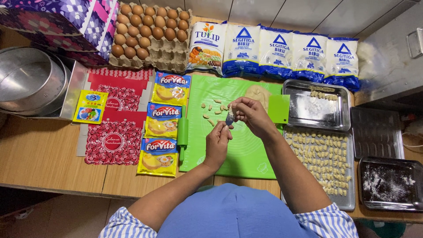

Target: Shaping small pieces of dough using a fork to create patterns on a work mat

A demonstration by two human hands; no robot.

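Over the green silicone mat [246, 154] my left hand [218, 143] and my right hand [251, 113] meet at a small blue and white tool [230, 117]. My right hand pinches the tool with a bit of pale dough on it; my left fingertips touch its lower end. Several small pale dough pieces [210, 110] lie on the mat just left of my hands. A larger lump of dough [259, 93] sits behind my right hand, beside a green plastic scraper [279, 108].
A long metal tray [350, 194] at right holds several shaped dough pieces; a smaller floured tray [339, 121] lies behind it. A green rolling pin [182, 132], margarine sachets [164, 128], an egg carton [150, 33], flour bags [277, 53], red boxes [113, 141] and round tins [26, 79] surround the mat.
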